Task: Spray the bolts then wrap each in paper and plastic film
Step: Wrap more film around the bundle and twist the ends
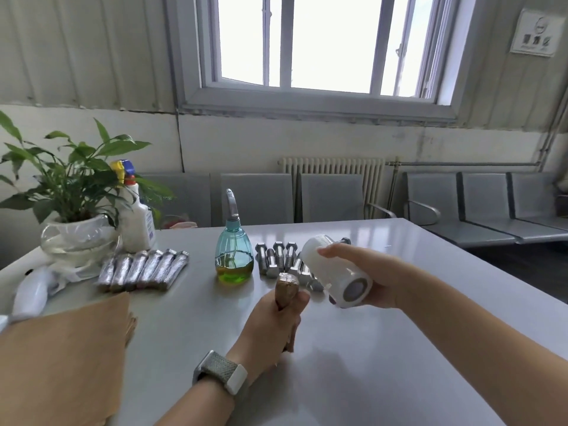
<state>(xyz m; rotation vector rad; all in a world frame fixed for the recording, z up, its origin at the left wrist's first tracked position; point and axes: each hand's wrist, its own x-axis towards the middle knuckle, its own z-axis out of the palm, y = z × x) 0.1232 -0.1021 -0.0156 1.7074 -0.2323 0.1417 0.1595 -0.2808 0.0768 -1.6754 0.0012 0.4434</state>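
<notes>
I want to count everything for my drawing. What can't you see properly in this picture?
All in the head view:
- Bare bolts: the roll of plastic film in the right hand covers some, so no sure count.
- Paper-wrapped bolt: mostly hidden in the left hand.
- Brown paper stack: cut off by the left and bottom edges.
- Wall sign: print too small.

The near right part of the table [384, 364] lies bare, open to a hand. Ahead, the spray bottle [234, 256] and the bare bolts [278, 256] just beside it block the middle. Left, the brown paper stack [61, 358], wrapped bolts [144, 269] and potted plant [73, 222] crowd the surface.
</notes>
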